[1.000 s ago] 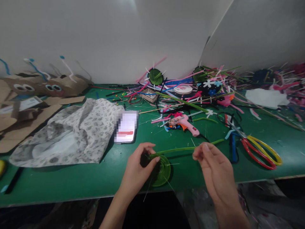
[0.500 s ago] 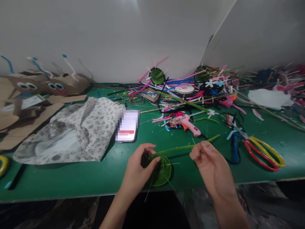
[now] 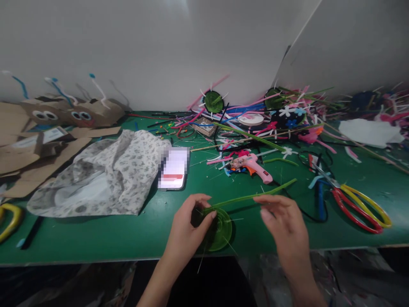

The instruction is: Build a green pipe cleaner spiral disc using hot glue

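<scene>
The left hand (image 3: 185,224) pinched the round translucent green plastic disc (image 3: 220,230). The right hand (image 3: 283,217), fingers loosely apart, touched the long green pipe-cleaner stem (image 3: 252,197). No readable writing showed; the phone screen (image 3: 174,168) was blurred.

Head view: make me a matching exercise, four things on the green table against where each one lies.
Things:
1. green disc
2. phone
3. pink glue gun
4. red and yellow scissors

Places:
A. far right, near the table's front edge
B. under the left hand
C. beside the patterned cloth
D. behind the green stem, by the pile of pipe cleaners

Pairs: 1-B, 2-C, 3-D, 4-A
</scene>
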{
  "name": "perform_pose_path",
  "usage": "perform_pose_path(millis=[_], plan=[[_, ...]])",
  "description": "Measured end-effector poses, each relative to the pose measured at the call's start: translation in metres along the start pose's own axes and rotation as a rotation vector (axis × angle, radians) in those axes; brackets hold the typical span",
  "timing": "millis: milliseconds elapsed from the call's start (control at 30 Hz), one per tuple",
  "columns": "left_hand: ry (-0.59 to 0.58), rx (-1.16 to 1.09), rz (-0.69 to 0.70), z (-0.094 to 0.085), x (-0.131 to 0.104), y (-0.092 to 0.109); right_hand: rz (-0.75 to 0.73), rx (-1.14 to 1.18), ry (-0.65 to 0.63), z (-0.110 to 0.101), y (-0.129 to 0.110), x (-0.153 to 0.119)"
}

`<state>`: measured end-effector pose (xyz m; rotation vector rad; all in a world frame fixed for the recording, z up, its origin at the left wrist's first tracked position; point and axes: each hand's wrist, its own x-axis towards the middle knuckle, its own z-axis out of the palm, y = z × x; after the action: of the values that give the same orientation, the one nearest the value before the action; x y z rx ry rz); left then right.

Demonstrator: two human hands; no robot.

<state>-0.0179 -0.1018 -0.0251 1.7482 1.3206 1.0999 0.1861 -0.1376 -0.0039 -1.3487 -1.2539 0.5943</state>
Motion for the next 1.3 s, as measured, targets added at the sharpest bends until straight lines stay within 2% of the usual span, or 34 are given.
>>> perform_pose_path(millis=[133,200,267,567,833,1000,1133,1300], plan=[[0.023,0.019,0.010,-0.001,-0.007,0.001,-0.314,-0.445,-0.288,0.008,-0.005,-0.007],[0.038,0.030,0.008,-0.002,-0.010,0.001,-0.381,-0.552,-0.357,0.012,-0.004,-0.007],[0.051,0.037,0.001,-0.002,-0.013,0.001,-0.371,-0.592,-0.372,0.015,-0.001,-0.008],[0.093,0.025,-0.038,-0.001,-0.016,-0.001,-0.192,-0.487,-0.233,0.021,0.004,-0.032],[0.147,0.008,-0.052,0.002,-0.016,-0.002,0.035,-0.282,-0.024,0.039,0.001,-0.047],[0.104,-0.008,-0.035,-0.001,-0.019,0.000,0.153,-0.188,0.055,0.043,0.000,-0.046],[0.029,0.026,-0.019,-0.009,-0.024,-0.001,0.192,-0.168,0.062,0.040,0.002,-0.043],[0.019,0.004,-0.035,-0.015,-0.027,-0.006,0.205,-0.190,0.031,0.036,0.004,-0.042]])
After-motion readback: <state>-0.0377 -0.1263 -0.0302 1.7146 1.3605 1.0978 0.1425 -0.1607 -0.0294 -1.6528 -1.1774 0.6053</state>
